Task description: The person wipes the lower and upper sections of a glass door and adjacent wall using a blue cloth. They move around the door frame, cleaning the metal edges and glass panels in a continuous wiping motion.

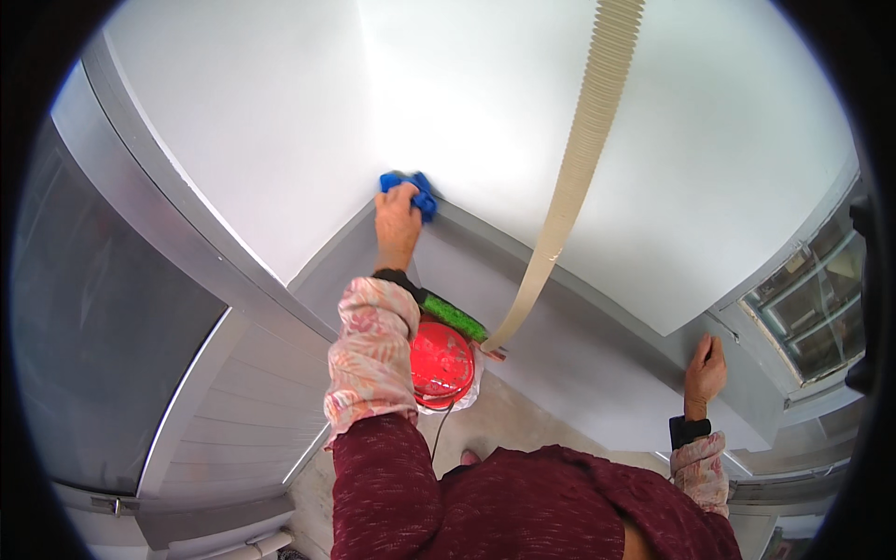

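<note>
My left hand (399,222) presses a crumpled blue cloth (424,197) into the corner where two white walls meet, just above a grey ledge (490,232). Part of the cloth is hidden beneath my fingers. Off to the right, my right hand (705,378) is at the far end of the grey ledge near a window (812,301). Its fingers are curled in and nothing shows in them. Whether it rests on the ledge, I cannot tell. Both forearms wear floral sleeve covers with black bands at the wrists.
A ribbed beige hose (584,140) hangs down across the wall in front of me. Below my left forearm stand a red round lidded container (441,360) and a brush with green bristles (453,315). At left is a grey-framed door or window (105,294).
</note>
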{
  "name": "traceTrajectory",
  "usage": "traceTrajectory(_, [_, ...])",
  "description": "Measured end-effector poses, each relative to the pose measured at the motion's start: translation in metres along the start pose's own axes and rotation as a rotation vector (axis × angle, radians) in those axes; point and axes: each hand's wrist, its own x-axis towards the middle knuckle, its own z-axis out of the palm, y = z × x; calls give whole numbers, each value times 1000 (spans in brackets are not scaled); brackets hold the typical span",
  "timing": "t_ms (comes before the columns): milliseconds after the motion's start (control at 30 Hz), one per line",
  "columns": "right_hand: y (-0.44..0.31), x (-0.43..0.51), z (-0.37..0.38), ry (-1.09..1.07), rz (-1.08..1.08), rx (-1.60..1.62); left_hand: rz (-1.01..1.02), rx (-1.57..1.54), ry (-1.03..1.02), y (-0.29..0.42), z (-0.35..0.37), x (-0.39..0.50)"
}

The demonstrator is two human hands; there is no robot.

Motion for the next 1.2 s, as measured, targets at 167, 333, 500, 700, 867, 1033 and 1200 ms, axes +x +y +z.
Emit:
traceTrajectory(167, [-1,-1,0,0,-23,-20,133,124,-58,-26,1,28])
traceTrajectory(333, [5,-1,2,-11,-41,4,111,412,-212,-42,-31,0])
traceTrajectory(500, [8,0,3,-52,-11,22,4,592,-148,-44,-104,-47])
traceTrajectory(700, [3,-1,1,-40,-7,-50,-645,912,-232,-30,-207,-110])
traceTrajectory(867, [2,0,1,-25,-18,-55,-416,722,5,0,-205,-93])
traceTrajectory(1033, [5,0,3,-60,8,-60,12,646,51,-12,-127,-43])
traceTrajectory(1200, [5,0,2,-45,-22,3,-71,787,-130,-29,-109,-58])
